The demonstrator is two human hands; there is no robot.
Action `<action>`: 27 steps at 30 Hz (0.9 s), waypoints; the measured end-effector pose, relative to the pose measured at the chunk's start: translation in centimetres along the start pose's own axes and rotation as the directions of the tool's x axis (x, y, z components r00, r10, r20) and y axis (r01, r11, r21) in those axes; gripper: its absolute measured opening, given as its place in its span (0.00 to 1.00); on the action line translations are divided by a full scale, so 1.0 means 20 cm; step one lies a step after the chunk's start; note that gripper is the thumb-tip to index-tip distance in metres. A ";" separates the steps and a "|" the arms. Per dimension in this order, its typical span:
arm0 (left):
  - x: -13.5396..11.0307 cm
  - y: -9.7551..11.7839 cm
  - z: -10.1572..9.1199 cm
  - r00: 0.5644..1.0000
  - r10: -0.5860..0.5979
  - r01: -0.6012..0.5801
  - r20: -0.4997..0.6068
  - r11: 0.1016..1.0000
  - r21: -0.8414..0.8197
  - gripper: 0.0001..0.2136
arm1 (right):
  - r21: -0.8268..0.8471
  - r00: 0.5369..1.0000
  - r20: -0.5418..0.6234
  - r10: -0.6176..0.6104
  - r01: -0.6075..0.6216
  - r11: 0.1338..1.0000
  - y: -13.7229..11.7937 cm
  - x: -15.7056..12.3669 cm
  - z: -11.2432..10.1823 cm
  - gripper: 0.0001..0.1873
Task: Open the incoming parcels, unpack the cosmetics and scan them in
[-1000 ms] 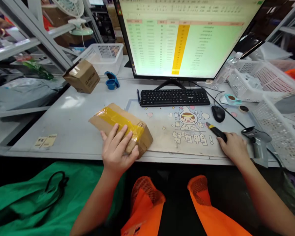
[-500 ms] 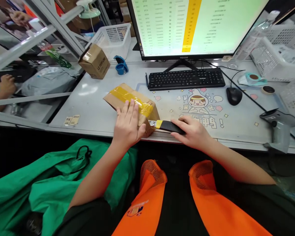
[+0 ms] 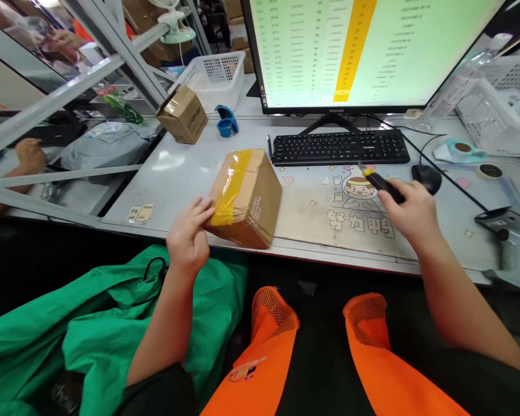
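Note:
A brown cardboard box [image 3: 260,199] with a strip of yellow tape [image 3: 233,185] across its top sits near the front edge of the desk. My left hand [image 3: 188,236] grips the box at its near left corner, fingertips over the top edge; the thumb's contact is hard to see. Away to the right, my right hand [image 3: 411,211] is closed round the black handle of a utility knife [image 3: 383,184]. The knife's tip points up and left, above the desk mat and apart from the box.
Behind stand a keyboard [image 3: 340,147], a monitor [image 3: 329,111], a small carton [image 3: 182,115] and a blue tape dispenser [image 3: 227,122]. A mouse [image 3: 428,179] and a barcode scanner [image 3: 513,248] lie to the right. Metal shelf rails [image 3: 60,177] border the left, with another person's hand [image 3: 30,155] beyond.
My right hand has pulled the knife away from the box, up and to the right. The box has turned, and my left hand has shifted from its top to its near left corner.

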State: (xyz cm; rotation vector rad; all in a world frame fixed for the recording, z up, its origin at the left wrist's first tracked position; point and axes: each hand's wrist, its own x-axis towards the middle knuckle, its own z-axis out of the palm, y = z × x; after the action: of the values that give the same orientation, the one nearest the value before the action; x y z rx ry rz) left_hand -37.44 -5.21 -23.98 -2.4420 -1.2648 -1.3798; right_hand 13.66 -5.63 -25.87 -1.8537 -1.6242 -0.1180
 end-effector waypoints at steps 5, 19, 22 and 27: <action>-0.04 0.13 0.14 0.931 -0.355 0.364 -0.091 0.923 0.122 0.38 | 0.083 0.997 0.025 -0.073 0.070 0.994 -0.08 -0.25 -0.06 0.25; 0.06 0.20 0.18 0.955 -0.159 0.182 -0.251 0.981 0.071 0.20 | 0.357 0.845 0.074 -0.530 0.474 0.805 -0.39 -0.40 -0.20 0.24; -0.03 0.40 0.27 0.987 -0.011 0.032 -0.160 0.991 0.130 0.27 | 0.393 0.776 0.084 -0.626 0.551 0.736 -0.49 -0.40 -0.16 0.24; -0.05 0.48 0.32 0.991 -0.039 0.070 -0.129 0.967 0.246 0.33 | 0.394 0.739 0.086 -0.668 0.591 0.704 -0.54 -0.34 -0.07 0.23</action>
State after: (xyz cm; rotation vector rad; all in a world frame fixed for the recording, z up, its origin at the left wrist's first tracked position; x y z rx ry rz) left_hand -26.78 -9.47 -25.53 -2.1385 -1.3910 -1.2720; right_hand 2.85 -12.16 -23.61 -0.9994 -2.2310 0.0822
